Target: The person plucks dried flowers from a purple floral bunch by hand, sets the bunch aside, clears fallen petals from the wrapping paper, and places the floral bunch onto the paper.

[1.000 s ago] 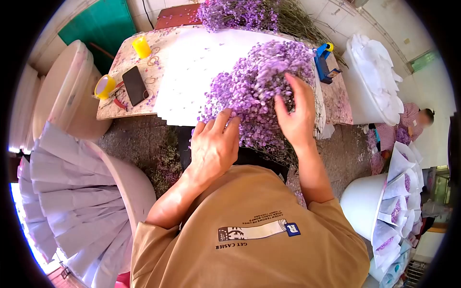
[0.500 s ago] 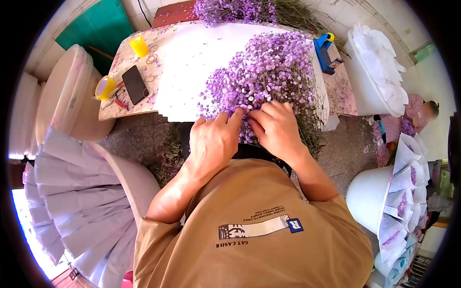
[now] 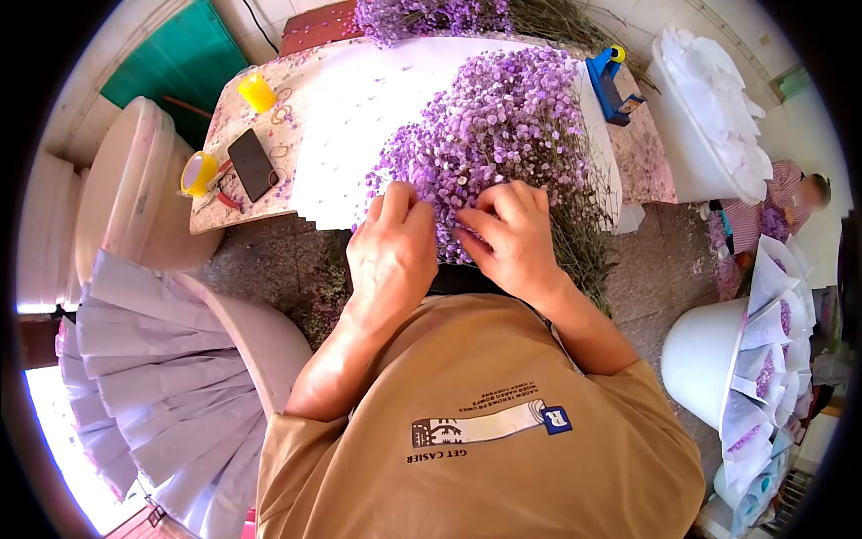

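A wide heap of small purple flowers [image 3: 512, 117] on thin green stems [image 3: 579, 225] lies over white paper sheets [image 3: 350, 117] at the table's front edge. My left hand [image 3: 393, 238] is at the heap's lower left, its fingers curled down and closed on flower sprigs. Just to the right, my right hand [image 3: 514, 235] pinches among the blossoms, thumb and forefinger close together. Small blossoms show in the gap between both hands. The fingertips are partly hidden, so the exact sprigs held cannot be made out.
On the table lie a phone [image 3: 254, 165], red-handled pliers [image 3: 223, 190], yellow tape rolls [image 3: 257, 92] and a blue tape dispenser [image 3: 613, 88]. More purple flowers [image 3: 431, 18] lie behind. Tubs of wrapped paper [image 3: 171, 359] stand left and right [image 3: 705, 359]. Another person [image 3: 777, 202] sits at right.
Both hands stay at the heap's near edge. My left hand has shifted slightly left and its fingers are more curled; my right hand has moved little. The view has tilted slightly.
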A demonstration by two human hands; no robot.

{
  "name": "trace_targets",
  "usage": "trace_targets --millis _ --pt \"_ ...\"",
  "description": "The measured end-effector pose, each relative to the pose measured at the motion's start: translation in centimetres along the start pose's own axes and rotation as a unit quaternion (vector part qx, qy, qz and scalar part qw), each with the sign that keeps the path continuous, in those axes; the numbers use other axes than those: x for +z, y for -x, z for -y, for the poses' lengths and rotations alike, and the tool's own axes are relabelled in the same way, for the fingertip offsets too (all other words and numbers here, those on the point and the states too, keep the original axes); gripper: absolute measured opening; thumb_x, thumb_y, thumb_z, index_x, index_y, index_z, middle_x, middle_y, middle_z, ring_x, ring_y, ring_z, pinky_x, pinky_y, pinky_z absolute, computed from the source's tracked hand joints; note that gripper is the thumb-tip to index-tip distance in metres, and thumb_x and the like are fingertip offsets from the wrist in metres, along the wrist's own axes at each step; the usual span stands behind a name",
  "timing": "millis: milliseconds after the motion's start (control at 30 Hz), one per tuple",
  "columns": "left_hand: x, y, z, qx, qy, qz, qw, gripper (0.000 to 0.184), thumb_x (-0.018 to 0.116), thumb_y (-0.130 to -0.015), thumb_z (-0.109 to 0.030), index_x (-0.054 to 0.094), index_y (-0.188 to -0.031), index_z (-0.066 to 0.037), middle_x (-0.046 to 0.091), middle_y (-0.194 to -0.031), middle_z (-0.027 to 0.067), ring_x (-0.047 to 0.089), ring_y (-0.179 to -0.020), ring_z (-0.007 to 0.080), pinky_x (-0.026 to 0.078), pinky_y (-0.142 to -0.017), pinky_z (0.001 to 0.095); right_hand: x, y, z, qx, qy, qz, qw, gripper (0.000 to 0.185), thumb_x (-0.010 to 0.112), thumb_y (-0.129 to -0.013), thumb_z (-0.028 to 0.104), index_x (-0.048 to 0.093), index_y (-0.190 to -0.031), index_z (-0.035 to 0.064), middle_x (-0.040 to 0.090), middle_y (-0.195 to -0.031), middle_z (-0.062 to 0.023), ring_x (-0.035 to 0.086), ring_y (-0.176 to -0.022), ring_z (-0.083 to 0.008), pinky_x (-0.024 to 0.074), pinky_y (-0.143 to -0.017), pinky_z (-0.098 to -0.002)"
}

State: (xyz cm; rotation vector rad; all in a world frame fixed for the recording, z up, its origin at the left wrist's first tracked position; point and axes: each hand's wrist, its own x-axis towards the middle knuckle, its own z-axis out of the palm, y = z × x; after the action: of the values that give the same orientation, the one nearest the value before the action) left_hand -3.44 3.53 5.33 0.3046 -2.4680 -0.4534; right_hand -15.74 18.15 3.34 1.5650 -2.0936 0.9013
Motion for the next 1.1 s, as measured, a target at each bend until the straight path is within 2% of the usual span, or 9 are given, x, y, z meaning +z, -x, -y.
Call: trace_targets --millis 467,633,700,767,900,967,1033,1067,1100 --pt "3.5 -2.0 0.8 0.115 -0.061 0.0 0.991 0.017 0.07 -0.072 -0.013 0.071 -0.089 -0.015 0.056 -0.099 0.0046 0.054 -0.09 0.0262 0.039 -0.075 0.0411 -0.8 0.2 -0.9 -0.007 -0.057 -0.02 0.998 0.019 0.082 -0.075 0.01 0.072 -0.092 0.0084 0.063 -0.091 -0.003 0.059 -0.086 -0.024 0.0419 -0.082 -0.0399" --pt "3.5 -2.4 0.8 0.074 0.117 -0.103 0.985 0.01 0.072 -0.079 -0.006 0.068 -0.087 -0.008 0.06 -0.101 0.0066 0.055 -0.093 0.03 0.041 -0.08 0.0423 -1.2 -2.3 -2.4 0.05 -0.026 -0.134 0.989 0.033 0.082 -0.079 0.005 0.069 -0.109 0.006 0.066 -0.094 -0.0071 0.062 -0.086 -0.0262 0.0472 -0.079 -0.038" --pt "2.8 -2.6 1.2 0.084 0.138 -0.124 0.979 0.006 0.069 -0.087 -0.002 0.065 -0.09 -0.004 0.062 -0.101 0.0073 0.056 -0.088 0.0242 0.043 -0.079 0.0384 -0.8 -3.0 -2.9 0.052 -0.001 -0.112 0.992 0.027 0.082 -0.08 0.004 0.071 -0.105 0.0058 0.065 -0.089 -0.0063 0.062 -0.081 -0.0247 0.0484 -0.076 -0.0374" --pt "2.1 -2.5 1.2 -0.104 0.481 -0.072 0.868 0.005 0.062 -0.094 0.0 0.06 -0.098 -0.003 0.063 -0.101 0.0072 0.053 -0.08 0.0144 0.044 -0.07 0.0302 -0.3 -3.3 -3.3 0.077 -0.023 -0.099 0.992 0.023 0.082 -0.081 0.004 0.071 -0.101 0.0045 0.065 -0.087 -0.0059 0.062 -0.078 -0.0221 0.049 -0.074 -0.0354" --pt "-0.5 -4.2 1.9 -0.213 0.681 0.0 0.7 0.008 0.05 -0.099 -0.006 0.056 -0.104 -0.003 0.064 -0.093 0.0087 0.045 -0.066 0.0078 0.039 -0.059 0.0239 -0.1 -3.7 -3.2 0.191 -0.188 -0.099 0.958 0.011 0.08 -0.082 0.004 0.071 -0.088 0.0026 0.067 -0.082 -0.0086 0.066 -0.072 -0.0223 0.0492 -0.068 -0.0341" --pt "-1.1 -5.4 2.1 -0.231 0.676 0.05 0.698 0.014 0.05 -0.098 -0.01 0.061 -0.097 -0.001 0.065 -0.089 0.006 0.051 -0.066 0.0099 0.041 -0.06 0.0256 0.0 -3.4 -3.5 0.187 -0.201 -0.1 0.956 0.009 0.079 -0.085 0.001 0.071 -0.088 -0.0003 0.067 -0.084 -0.0091 0.066 -0.074 -0.0195 0.0497 -0.063 -0.0301" --pt "-0.7 -6.5 1.3 -0.229 0.487 0.146 0.83 0.018 0.062 -0.095 -0.014 0.069 -0.097 0.002 0.064 -0.085 0.0047 0.051 -0.066 0.0125 0.04 -0.059 0.0244 0.2 -3.2 -3.8 0.216 -0.244 -0.096 0.941 0.008 0.078 -0.087 0.002 0.071 -0.091 -0.0004 0.066 -0.084 -0.0082 0.063 -0.073 -0.0164 0.0489 -0.065 -0.0296" --pt "0.4 -6.4 1.1 -0.172 0.367 0.114 0.907 0.015 0.069 -0.09 -0.012 0.073 -0.097 0.0 0.069 -0.084 0.006 0.063 -0.069 0.0187 0.048 -0.061 0.0301 0.2 -3.1 -3.9 0.219 -0.249 -0.093 0.939 0.008 0.077 -0.089 0.003 0.071 -0.093 -0.001 0.066 -0.085 -0.0076 0.061 -0.073 -0.0148 0.0484 -0.066 -0.0289" --pt "1.5 -6.3 1.2 -0.171 0.368 0.111 0.907 0.015 0.069 -0.09 -0.012 0.073 -0.097 0.0 0.069 -0.084 0.006 0.063 -0.069 0.0187 0.048 -0.061 0.0301 0.3 -3.0 -4.0 0.216 -0.247 -0.091 0.94 0.008 0.077 -0.089 0.003 0.071 -0.093 -0.001 0.066 -0.085 -0.0076 0.061 -0.073 -0.0148 0.0484 -0.066 -0.0289"
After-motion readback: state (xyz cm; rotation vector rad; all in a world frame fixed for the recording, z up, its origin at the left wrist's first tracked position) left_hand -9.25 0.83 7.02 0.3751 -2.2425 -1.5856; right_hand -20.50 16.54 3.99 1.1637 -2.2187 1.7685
